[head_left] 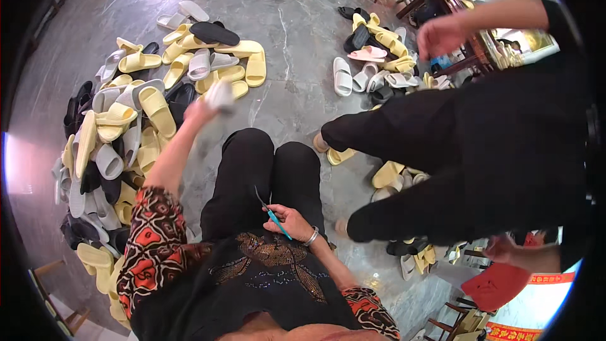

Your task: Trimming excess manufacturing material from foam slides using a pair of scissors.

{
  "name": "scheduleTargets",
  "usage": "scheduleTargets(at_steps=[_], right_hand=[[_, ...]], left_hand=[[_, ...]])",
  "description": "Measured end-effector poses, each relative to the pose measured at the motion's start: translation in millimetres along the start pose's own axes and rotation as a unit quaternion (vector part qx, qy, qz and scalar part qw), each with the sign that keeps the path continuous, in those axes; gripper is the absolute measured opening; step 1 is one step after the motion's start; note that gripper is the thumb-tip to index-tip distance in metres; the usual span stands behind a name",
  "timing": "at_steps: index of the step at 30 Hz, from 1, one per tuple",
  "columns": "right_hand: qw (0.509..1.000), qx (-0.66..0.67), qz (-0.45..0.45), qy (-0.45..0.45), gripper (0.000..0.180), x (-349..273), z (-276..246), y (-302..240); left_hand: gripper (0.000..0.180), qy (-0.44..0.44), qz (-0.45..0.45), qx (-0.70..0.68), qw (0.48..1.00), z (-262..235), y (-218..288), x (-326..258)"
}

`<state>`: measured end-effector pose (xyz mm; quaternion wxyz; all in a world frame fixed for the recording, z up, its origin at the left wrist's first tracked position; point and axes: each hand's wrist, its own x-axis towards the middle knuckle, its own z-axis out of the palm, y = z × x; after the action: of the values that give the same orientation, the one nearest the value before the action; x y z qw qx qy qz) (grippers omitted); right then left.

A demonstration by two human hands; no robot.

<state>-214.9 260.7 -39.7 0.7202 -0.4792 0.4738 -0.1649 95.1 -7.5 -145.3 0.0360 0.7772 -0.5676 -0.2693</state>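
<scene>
Blurred pale slipper (pixel 221 96), seemingly clamped in left grip (pixel 201 110); right grip (pixel 287 220) clasps scissors (pixel 273 213).

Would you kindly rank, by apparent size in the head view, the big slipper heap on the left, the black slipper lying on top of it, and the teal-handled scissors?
1. Big heap of yellow, grey and black slippers.
2. and 3. Black slipper and teal-handled scissors in the right hand: alike in length. The scissors are nearer the camera, so I won't rank them.
</scene>
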Motion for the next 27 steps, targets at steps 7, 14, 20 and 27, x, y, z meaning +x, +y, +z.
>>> scheduleTargets(at_steps=[7, 14, 20, 27], right_hand=[[0.998, 0.046, -0.042, -0.005, 0.052, 7, 13, 2], [0.997, 0.076, -0.011, -0.002, 0.050, 0, -10, -7], [0.990, 0.124, -0.014, 0.058, 0.048, 18, -31, -45], [0.970, 0.204, -0.057, 0.119, 0.052, 61, -60, -75]], left_hand=[[0.074, 0.084, 0.383, -0.432, 0.812, -138, 215, -47], [0.057, -0.064, 0.235, -0.117, 0.963, -6, 36, 25], [0.034, -0.168, -0.228, -0.187, 0.941, 95, -122, -1], [0.029, -0.008, 0.004, -0.048, 0.999, 131, -86, 35]])
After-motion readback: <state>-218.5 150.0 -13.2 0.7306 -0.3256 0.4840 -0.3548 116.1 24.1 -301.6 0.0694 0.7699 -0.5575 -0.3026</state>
